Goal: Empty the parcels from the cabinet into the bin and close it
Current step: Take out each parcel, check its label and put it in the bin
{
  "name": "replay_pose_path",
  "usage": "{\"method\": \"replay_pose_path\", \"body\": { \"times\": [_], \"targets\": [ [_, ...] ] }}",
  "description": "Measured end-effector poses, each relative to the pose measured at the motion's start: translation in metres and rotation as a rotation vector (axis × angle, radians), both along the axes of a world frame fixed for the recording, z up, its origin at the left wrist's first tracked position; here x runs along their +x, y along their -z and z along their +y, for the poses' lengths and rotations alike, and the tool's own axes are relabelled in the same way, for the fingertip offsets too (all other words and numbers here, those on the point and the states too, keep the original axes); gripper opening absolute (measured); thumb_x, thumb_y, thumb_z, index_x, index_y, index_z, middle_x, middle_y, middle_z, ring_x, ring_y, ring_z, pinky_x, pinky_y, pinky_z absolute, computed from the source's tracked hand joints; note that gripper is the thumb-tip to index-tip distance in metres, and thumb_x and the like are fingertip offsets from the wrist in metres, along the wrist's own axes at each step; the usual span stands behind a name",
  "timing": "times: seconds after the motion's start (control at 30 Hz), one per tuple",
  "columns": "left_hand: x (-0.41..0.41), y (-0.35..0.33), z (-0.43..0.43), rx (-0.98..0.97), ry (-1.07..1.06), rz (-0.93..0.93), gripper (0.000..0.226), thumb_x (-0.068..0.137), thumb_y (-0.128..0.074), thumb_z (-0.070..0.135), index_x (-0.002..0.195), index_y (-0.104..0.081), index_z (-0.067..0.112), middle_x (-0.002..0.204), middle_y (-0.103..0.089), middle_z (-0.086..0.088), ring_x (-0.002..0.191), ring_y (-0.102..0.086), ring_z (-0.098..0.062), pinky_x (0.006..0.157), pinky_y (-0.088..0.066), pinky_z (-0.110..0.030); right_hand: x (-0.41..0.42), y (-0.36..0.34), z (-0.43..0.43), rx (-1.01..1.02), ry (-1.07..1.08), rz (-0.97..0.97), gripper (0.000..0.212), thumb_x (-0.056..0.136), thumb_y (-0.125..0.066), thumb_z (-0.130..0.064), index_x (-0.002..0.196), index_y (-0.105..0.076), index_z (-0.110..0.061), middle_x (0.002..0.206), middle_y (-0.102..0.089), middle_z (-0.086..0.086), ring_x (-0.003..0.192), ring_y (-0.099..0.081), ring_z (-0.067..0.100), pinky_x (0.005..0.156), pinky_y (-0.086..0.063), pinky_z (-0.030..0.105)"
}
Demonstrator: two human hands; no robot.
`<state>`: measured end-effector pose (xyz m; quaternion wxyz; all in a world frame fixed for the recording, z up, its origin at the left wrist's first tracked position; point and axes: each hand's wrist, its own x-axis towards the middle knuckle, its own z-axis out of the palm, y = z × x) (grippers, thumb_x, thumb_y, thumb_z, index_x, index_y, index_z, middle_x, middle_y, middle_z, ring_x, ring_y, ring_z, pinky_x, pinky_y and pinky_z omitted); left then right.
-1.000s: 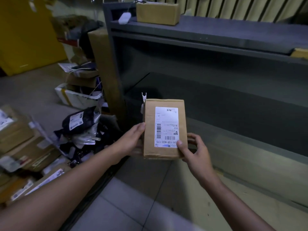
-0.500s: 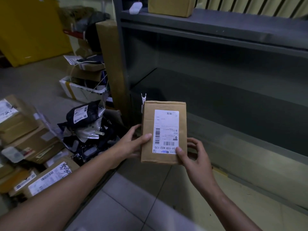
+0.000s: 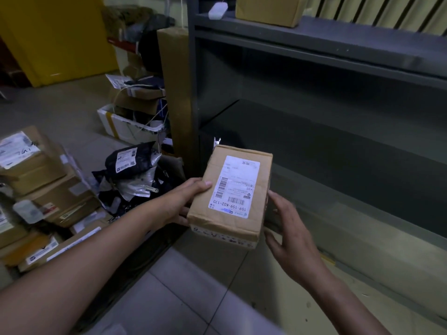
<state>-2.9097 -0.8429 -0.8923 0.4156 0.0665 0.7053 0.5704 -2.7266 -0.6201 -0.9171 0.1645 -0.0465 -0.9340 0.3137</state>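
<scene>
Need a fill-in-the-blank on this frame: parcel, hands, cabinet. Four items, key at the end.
1. The parcel carries a label whose printed code ends in ___.
2. The left hand lays its ___ on the parcel's labelled face.
3. The right hand is at the parcel's ___ side.
4. A second box sits on the ___ of the cabinet.

Missing words: 170; thumb; right; top.

Left hand (image 3: 186, 201) grips labelled brown parcel (image 3: 232, 197), right hand (image 3: 287, 235) against its side; grey cabinet (image 3: 314, 56) behind, parcel pile (image 3: 48, 189) on floor left.
</scene>
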Motion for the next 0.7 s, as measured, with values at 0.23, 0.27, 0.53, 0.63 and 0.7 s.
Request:
{"method": "replay_pose_path", "body": {
  "times": [0.23, 0.27, 0.53, 0.63, 0.7],
  "targets": [
    [0.013, -0.018, 0.004, -0.11, 0.131, -0.041, 0.06, 0.079, -0.052, 0.067, 0.119, -0.066, 0.024, 0.106, -0.075, -0.006, 0.089, -0.07, -0.019, 0.085, -0.056, -0.037, -0.002, 0.005, 0.003, 0.248, 0.034, 0.064, 0.137, 0.062, -0.091, -0.034, 0.156, 0.007, -0.039, 0.167, 0.008, 0.002, 0.149, -0.016, 0.026, 0.104, -0.035, 0.04],
    [0.014, -0.02, 0.004, -0.123, 0.137, -0.038, 0.063, 0.077, -0.052, 0.069, 0.119, -0.066, 0.024, 0.106, -0.074, -0.007, 0.089, -0.07, -0.02, 0.086, -0.056, -0.037, -0.002, 0.005, 0.004, 0.261, 0.032, 0.082, 0.134, 0.061, -0.09, -0.038, 0.157, 0.002, -0.035, 0.167, 0.006, 0.003, 0.148, -0.018, 0.03, 0.104, -0.036, 0.044],
    [0.013, -0.015, -0.003, -0.13, 0.222, -0.065, 0.072, 0.077, -0.036, 0.085, 0.123, -0.065, 0.038, 0.115, -0.072, -0.014, 0.11, -0.067, -0.035, 0.101, -0.047, -0.056, -0.001, 0.001, 0.005, 0.227, -0.114, 0.112, 0.118, 0.059, -0.089, -0.044, 0.152, -0.021, -0.016, 0.166, -0.012, -0.001, 0.153, -0.011, 0.026, 0.117, -0.03, 0.055],
    [0.009, -0.009, -0.006, -0.116, 0.205, -0.034, 0.069, 0.079, -0.032, 0.088, 0.11, -0.072, 0.04, 0.114, -0.073, -0.01, 0.113, -0.065, -0.034, 0.103, -0.044, -0.058, 0.0, 0.001, 0.0, 0.109, -0.074, 0.089, 0.121, 0.055, -0.09, -0.043, 0.151, -0.022, -0.016, 0.161, -0.022, -0.003, 0.151, -0.017, 0.023, 0.119, -0.029, 0.052],
    [0.009, -0.006, -0.009, -0.119, 0.169, 0.062, 0.053, 0.088, -0.039, 0.075, 0.109, -0.071, 0.038, 0.115, -0.072, -0.006, 0.113, -0.064, -0.029, 0.102, -0.046, -0.055, -0.001, -0.002, -0.005, -0.045, -0.008, 0.042, 0.118, 0.054, -0.087, -0.048, 0.15, -0.022, -0.026, 0.151, -0.033, -0.007, 0.142, -0.034, 0.018, 0.113, -0.039, 0.047]
  ]
}}
